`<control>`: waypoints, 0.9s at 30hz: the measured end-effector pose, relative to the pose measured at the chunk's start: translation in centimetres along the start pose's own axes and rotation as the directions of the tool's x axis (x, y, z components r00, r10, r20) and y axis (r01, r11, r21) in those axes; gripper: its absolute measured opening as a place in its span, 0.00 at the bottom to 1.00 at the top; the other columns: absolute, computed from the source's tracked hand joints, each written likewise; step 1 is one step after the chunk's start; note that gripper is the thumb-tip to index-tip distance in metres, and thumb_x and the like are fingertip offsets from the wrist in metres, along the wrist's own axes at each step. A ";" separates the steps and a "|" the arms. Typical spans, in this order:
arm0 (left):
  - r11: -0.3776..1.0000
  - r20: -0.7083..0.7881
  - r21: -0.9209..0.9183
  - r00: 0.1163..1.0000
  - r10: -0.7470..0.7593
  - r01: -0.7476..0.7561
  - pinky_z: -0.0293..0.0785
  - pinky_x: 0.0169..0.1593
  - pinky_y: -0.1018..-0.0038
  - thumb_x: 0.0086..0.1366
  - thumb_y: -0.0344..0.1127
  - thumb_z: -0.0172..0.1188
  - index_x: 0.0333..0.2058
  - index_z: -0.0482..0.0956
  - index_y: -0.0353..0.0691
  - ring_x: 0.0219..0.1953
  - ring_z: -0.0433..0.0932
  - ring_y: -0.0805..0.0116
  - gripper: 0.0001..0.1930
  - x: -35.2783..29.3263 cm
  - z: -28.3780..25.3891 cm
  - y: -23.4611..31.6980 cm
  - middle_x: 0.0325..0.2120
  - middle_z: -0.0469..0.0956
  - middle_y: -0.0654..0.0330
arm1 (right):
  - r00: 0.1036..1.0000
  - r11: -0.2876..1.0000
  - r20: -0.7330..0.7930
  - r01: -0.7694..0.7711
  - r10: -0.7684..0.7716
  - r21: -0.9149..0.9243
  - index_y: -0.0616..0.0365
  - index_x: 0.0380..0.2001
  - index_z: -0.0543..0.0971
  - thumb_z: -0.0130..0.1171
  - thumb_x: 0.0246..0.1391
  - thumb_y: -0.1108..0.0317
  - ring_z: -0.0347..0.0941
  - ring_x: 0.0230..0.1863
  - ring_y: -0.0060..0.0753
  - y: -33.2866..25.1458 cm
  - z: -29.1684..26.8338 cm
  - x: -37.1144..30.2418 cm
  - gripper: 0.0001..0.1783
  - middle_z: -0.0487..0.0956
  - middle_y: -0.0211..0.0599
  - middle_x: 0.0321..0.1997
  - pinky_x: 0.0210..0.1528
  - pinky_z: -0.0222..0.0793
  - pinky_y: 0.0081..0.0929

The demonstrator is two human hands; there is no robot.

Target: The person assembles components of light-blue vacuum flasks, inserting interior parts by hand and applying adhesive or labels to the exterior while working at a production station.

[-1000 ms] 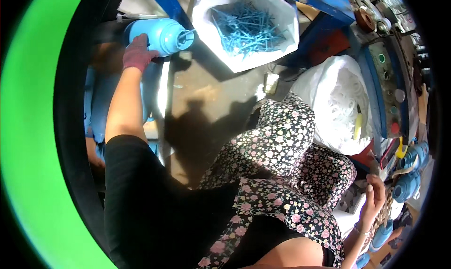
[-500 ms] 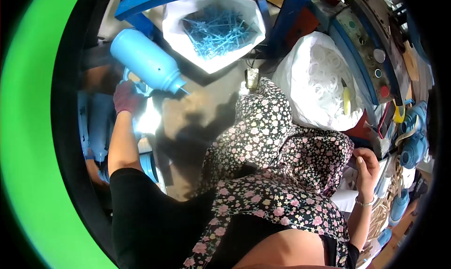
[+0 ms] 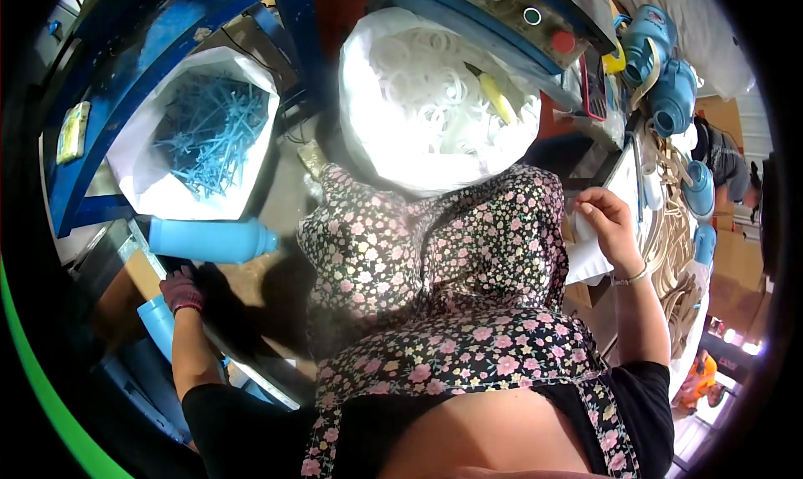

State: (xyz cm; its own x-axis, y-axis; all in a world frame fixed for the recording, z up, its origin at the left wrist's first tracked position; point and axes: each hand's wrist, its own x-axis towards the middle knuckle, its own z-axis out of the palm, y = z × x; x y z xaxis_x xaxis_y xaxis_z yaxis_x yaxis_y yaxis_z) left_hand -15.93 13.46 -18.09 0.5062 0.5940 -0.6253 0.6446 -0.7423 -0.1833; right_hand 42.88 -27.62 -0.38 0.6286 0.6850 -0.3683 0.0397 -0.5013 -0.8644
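Observation:
My left hand point(image 3: 182, 292), in a dark reddish glove, is at the lower left, just below a light-blue plastic bottle point(image 3: 205, 240). The bottle lies level, its narrow neck pointing right. Whether the glove touches or grips it I cannot tell, as the fingers are partly hidden. Another blue plastic piece point(image 3: 157, 322) lies beside the glove. On the right, my bare right hand point(image 3: 611, 225) hovers by my floral apron point(image 3: 493, 253), thumb and fingertips brought together. Anything between them is too small to make out.
Ahead stand a white bag point(image 3: 125, 157) of thin blue plastic sticks and another white bag point(image 3: 355, 69) of whitish rings, with a yellow-handled cutter point(image 3: 495, 94) on top. A machine panel point(image 3: 502, 19) and a blue frame point(image 3: 150, 86) border them. Blue bottle-like parts point(image 3: 672, 98) lie right.
The view has swung right, so the bags and bottle appear farther left. The bottle has turned from slanting to level. My left hand is lower beside it; the right keeps its pinch.

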 end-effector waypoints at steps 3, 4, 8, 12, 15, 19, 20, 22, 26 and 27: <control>0.999 -0.004 -0.023 0.999 0.032 -0.033 0.70 0.47 0.58 0.55 0.43 0.60 0.46 0.76 0.46 0.45 0.76 0.53 0.19 -0.9 0.0 0.7 0.41 0.78 0.56 | 0.997 0.986 0.070 0.029 -0.018 -0.164 0.64 0.42 0.76 0.55 0.58 0.75 0.72 0.42 0.19 -0.7 1.6 3.5 0.08 0.78 0.29 0.39 0.48 0.67 0.19; 0.998 -0.026 -0.042 0.998 0.053 -0.054 0.70 0.49 0.59 0.53 0.44 0.62 0.44 0.77 0.47 0.46 0.75 0.54 0.19 -0.4 0.2 1.7 0.41 0.78 0.56 | 0.996 0.967 0.079 0.058 -0.040 -0.247 0.65 0.42 0.76 0.56 0.58 0.75 0.71 0.42 0.18 -1.5 1.3 4.3 0.09 0.78 0.28 0.39 0.47 0.67 0.19; 0.981 -0.085 -0.194 0.996 -0.036 0.019 0.70 0.49 0.62 0.51 0.45 0.64 0.42 0.79 0.46 0.45 0.74 0.56 0.19 3.1 3.0 2.1 0.41 0.78 0.56 | 0.995 0.934 0.095 0.047 -0.014 -0.355 0.66 0.45 0.76 0.54 0.59 0.74 0.71 0.44 0.19 0.1 3.2 9.9 0.12 0.78 0.28 0.41 0.49 0.65 0.18; 0.879 -0.076 -0.426 0.960 -0.270 0.214 0.70 0.47 0.64 0.51 0.44 0.65 0.42 0.78 0.45 0.43 0.75 0.58 0.19 2.9 5.7 0.8 0.40 0.78 0.57 | 0.992 0.876 0.113 0.108 -0.061 -0.470 0.66 0.47 0.75 0.53 0.59 0.72 0.71 0.47 0.21 -4.2 4.3 10.7 0.14 0.78 0.31 0.43 0.52 0.64 0.20; 0.757 -0.009 -0.571 0.920 -0.393 0.318 0.70 0.45 0.66 0.51 0.43 0.65 0.43 0.78 0.45 0.42 0.75 0.59 0.20 5.6 8.5 0.7 0.39 0.78 0.57 | 0.998 0.866 0.059 0.060 -0.035 -0.496 0.66 0.48 0.74 0.53 0.59 0.74 0.71 0.47 0.22 -5.2 5.3 12.4 0.14 0.77 0.32 0.44 0.52 0.65 0.20; 0.616 0.083 -0.684 0.881 -0.467 0.391 0.71 0.43 0.67 0.50 0.42 0.65 0.43 0.78 0.44 0.40 0.75 0.61 0.20 9.6 11.5 1.3 0.38 0.78 0.58 | 0.995 0.790 -0.007 0.071 -0.095 -0.609 0.65 0.52 0.72 0.54 0.59 0.75 0.73 0.47 0.25 -4.3 5.5 14.7 0.17 0.79 0.37 0.46 0.51 0.67 0.23; 0.590 0.104 -0.698 0.873 -0.477 0.405 0.71 0.43 0.68 0.50 0.42 0.65 0.43 0.78 0.43 0.39 0.75 0.62 0.20 10.5 12.1 1.3 0.37 0.78 0.58 | 0.983 0.701 0.039 0.158 -0.182 -0.696 0.64 0.53 0.72 0.54 0.58 0.74 0.75 0.45 0.27 -4.3 6.1 15.1 0.19 0.79 0.40 0.46 0.47 0.69 0.24; 0.538 0.134 -0.723 0.853 -0.505 0.432 0.71 0.42 0.69 0.50 0.41 0.66 0.43 0.78 0.43 0.38 0.75 0.63 0.20 11.6 13.0 1.3 0.37 0.78 0.58 | 0.998 0.730 0.006 0.050 -0.063 -0.682 0.62 0.57 0.69 0.53 0.57 0.75 0.77 0.43 0.29 -4.3 7.7 16.2 0.23 0.79 0.41 0.44 0.44 0.71 0.24; 0.429 0.144 -0.799 0.827 -0.544 0.421 0.71 0.40 0.71 0.50 0.40 0.66 0.43 0.78 0.42 0.36 0.75 0.65 0.21 12.5 14.0 1.7 0.36 0.78 0.59 | 0.987 0.596 0.007 0.101 -0.158 -0.797 0.60 0.60 0.66 0.58 0.53 0.71 0.78 0.41 0.34 -2.3 7.1 18.8 0.29 0.80 0.45 0.43 0.42 0.72 0.28; 0.399 0.128 -0.826 0.823 -0.554 0.398 0.71 0.39 0.71 0.50 0.40 0.66 0.43 0.78 0.42 0.36 0.75 0.65 0.21 12.2 14.0 2.2 0.36 0.78 0.59 | 0.981 0.554 -0.002 0.107 -0.194 -0.825 0.60 0.58 0.67 0.57 0.52 0.71 0.78 0.40 0.35 -1.8 7.0 19.4 0.28 0.80 0.46 0.42 0.41 0.72 0.29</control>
State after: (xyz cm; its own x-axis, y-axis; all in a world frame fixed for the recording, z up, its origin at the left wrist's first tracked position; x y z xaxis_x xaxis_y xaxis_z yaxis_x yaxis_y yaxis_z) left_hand -16.33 14.73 -36.76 -0.0139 0.8598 -0.5104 0.9320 0.1960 0.3048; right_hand 49.61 -9.73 -8.34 0.6110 0.7677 -0.1933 0.7305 -0.6408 -0.2362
